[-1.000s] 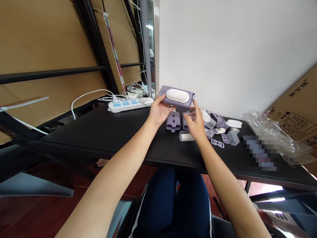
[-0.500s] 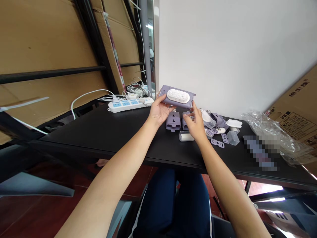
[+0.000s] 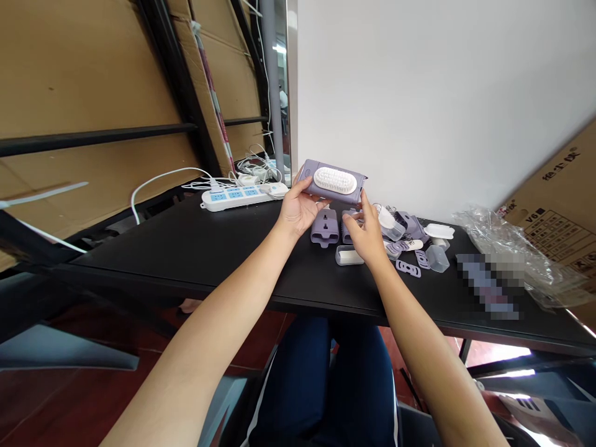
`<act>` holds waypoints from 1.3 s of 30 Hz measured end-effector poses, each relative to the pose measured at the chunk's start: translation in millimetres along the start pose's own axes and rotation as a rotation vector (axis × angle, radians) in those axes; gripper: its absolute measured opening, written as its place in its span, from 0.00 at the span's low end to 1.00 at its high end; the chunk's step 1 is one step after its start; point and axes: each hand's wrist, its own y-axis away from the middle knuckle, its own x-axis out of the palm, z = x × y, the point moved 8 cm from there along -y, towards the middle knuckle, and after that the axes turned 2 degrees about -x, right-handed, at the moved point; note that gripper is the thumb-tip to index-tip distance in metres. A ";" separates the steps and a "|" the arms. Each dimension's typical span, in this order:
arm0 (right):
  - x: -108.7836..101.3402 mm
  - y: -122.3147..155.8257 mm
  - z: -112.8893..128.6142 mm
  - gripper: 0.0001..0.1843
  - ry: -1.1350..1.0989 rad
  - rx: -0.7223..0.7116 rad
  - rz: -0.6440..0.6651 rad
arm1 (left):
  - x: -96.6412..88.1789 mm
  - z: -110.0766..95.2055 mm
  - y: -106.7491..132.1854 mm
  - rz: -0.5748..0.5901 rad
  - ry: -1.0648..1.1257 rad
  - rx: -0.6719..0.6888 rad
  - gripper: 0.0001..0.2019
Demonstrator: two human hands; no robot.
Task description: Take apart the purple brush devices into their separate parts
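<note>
Raised above the table is a purple-grey scrubbing brush (image 3: 336, 180), a flat box-like body with a white oval patch of bristles turned toward me. My left hand (image 3: 299, 207) grips its left end, thumb on the front face and fingers beneath. At the lower right corner, the fingertips of my right hand (image 3: 365, 230) hold it too, with the thumb lower down and apart. Behind and below lie a purple-grey case (image 3: 325, 227) and a second one partly hidden by my right hand. A clear shallow box (image 3: 348, 255) lies beside that hand.
Right of my hands sit a clear cup (image 3: 437, 258), flat slotted purple plates (image 3: 408, 268), a white piece (image 3: 439, 231) and other loose parts. A white power strip (image 3: 242, 196) with cords stands left. Crumpled clear plastic (image 3: 512, 248) and a cardboard box (image 3: 559, 205) are far right.
The view has shifted very slightly. Both hands keep the brush in nearly the same position.
</note>
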 end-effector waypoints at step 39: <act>-8.1 -7.1 -5.6 0.66 -0.402 0.200 -0.022 | 8.2 8.4 0.0 0.026 -0.055 0.016 0.15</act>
